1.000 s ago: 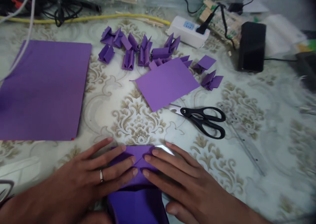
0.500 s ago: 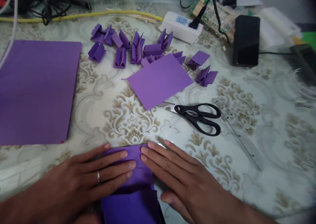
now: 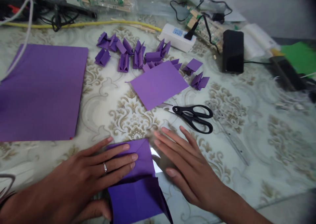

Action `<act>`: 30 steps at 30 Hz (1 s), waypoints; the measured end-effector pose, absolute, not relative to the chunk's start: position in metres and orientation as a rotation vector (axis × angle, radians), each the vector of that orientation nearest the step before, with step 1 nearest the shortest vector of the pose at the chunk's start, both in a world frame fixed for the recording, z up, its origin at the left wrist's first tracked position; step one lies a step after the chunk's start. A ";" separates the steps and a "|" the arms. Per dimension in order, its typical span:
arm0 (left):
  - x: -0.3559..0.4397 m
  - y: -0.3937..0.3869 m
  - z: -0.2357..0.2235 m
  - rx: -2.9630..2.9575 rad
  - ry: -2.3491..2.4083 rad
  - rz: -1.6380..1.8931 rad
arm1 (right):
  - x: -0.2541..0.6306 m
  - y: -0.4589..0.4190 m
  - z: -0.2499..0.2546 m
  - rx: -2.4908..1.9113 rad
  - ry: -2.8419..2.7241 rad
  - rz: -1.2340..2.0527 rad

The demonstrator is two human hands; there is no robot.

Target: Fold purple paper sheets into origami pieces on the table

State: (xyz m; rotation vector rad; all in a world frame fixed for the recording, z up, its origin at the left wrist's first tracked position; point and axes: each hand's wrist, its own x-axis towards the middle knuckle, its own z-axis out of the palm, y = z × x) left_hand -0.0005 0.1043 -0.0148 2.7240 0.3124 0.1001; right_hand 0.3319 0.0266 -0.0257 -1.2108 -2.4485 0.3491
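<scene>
A folded sheet of purple paper (image 3: 142, 153) lies at the near edge of the view, its closer part standing up in a darker flap (image 3: 137, 197). My left hand (image 3: 98, 171), with a ring on one finger, rests flat across the paper's left side, fingers stretched out. To the right of the paper, my right hand (image 3: 182, 168) hovers with fingers spread and nothing in them. Beyond the hands, black-handled scissors (image 3: 190, 113) lie with their blades partly under a loose purple sheet (image 3: 159, 84).
Several small folded purple paper pieces (image 3: 138, 54) stand behind the loose sheet. A large purple paper stack (image 3: 44, 92) lies at left. A clear ruler (image 3: 232, 138) is at right. Farther back are a white power strip (image 3: 176, 38), a black phone-like block (image 3: 233, 51) and a yellow cable (image 3: 98, 25).
My right hand has lifted off the purple paper and moved right, its fingers spreading. My left hand stays on the paper. The view has shifted slightly.
</scene>
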 end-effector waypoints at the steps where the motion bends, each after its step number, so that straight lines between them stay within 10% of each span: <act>1: -0.001 0.102 -0.016 2.746 0.367 0.139 | 0.332 0.023 -0.024 -1.202 -2.373 0.377; 30: 0.010 0.089 -0.017 2.808 0.454 0.241 | 0.301 -0.001 -0.027 -1.194 -2.618 0.229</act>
